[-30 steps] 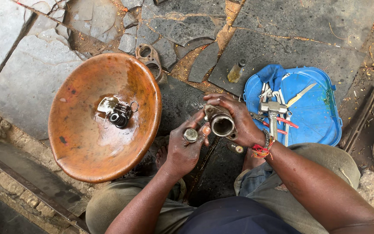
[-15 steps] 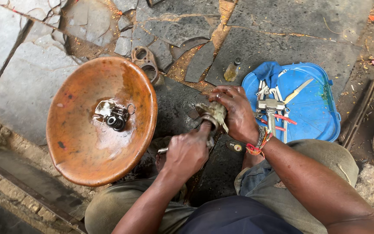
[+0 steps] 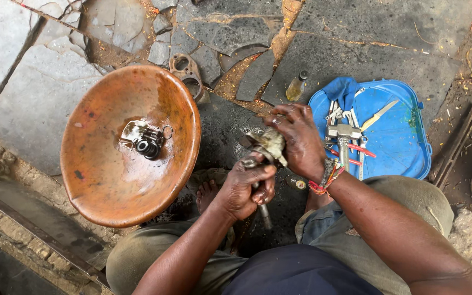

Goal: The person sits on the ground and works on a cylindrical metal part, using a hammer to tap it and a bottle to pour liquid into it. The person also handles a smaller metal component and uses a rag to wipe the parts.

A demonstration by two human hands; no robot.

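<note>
Metal part [image 3: 258,158] clamped between left hand [image 3: 244,188], right hand [image 3: 299,139] fingers.

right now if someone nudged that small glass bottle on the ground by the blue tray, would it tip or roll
The small bottle looks narrow and stands upright on uneven cracked stone, so it would probably tip easily. Its round body suggests it would then roll, perhaps toward the blue tray. It looks like glass holding yellowish liquid, so likely fragile and possibly slick.

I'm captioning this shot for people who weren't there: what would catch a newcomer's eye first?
The big rust-orange bowl at left, with small metal parts lying in it. Then, at centre, the left hand gripping a tool and the right hand pressing a dirty rag. To the right, a blue tray of tools lies on the cracked stone.
</note>
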